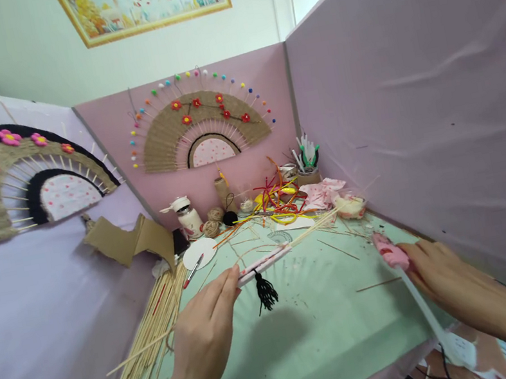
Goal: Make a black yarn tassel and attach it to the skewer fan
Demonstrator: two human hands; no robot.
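My left hand [208, 321] pinches one end of a thin, flat pink-and-white piece [268, 261], held edge-on above the table. Pale sticks [313, 229] extend from its far end, and a black tassel [266, 292] hangs beneath it. On the right, my right hand [425, 263] is wrapped round a pink glue gun [390, 251], whose nozzle points up and away. A clear glue stick [422, 303] trails from the gun's back. The two hands are well apart.
Long bamboo sticks [147, 339] lie along the left of the green table [327, 333]. Behind stand a white bottle [188, 217], twine balls [211, 228], coloured pipe cleaners [283, 194] and a jar [308, 176]. Pink partitions [412, 89] bear decorated fans [207, 125]. Loose sticks lie about.
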